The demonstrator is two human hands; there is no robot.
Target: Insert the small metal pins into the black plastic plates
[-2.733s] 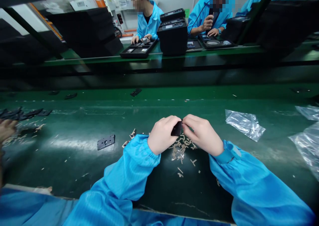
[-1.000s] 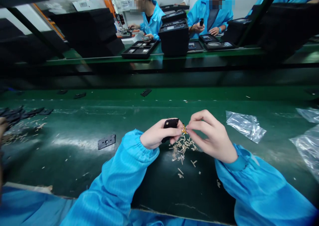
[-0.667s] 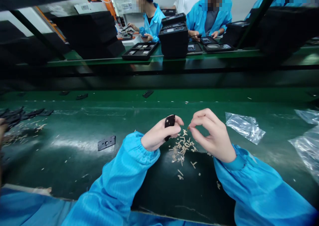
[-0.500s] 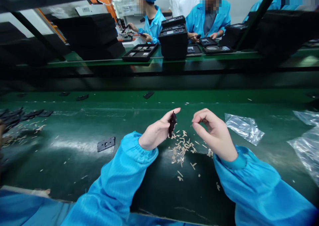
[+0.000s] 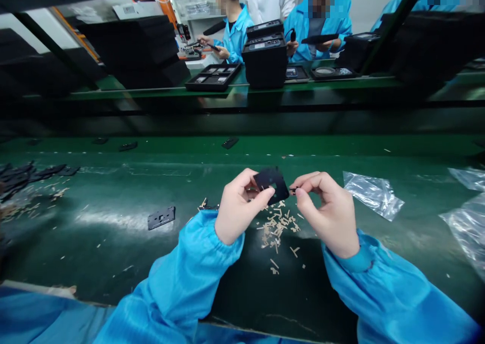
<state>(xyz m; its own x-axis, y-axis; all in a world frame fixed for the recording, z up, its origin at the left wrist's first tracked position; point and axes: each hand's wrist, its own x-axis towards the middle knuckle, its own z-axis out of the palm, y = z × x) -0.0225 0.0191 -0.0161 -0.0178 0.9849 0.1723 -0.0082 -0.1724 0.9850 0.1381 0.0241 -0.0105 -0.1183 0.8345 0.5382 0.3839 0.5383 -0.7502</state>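
Above the pile of tan scraps (image 5: 278,223) on the green belt (image 5: 242,192), we see the left hand (image 5: 240,207) pinching a small flat black part (image 5: 272,184) between thumb and fingers, closed on its left edge with the face tilted toward us. Just right of the part, the right hand (image 5: 328,210) meets it with thumb and forefinger nipped together at its right edge; whether something tiny sits between those tips we cannot tell. Left of the scraps, well apart, another flat black plate (image 5: 161,217) lies on the belt. Right of the scraps, a crumpled clear plastic bag (image 5: 371,191) rests. Beyond the scraps, across the belt, people in blue coats work at black trays (image 5: 212,76).
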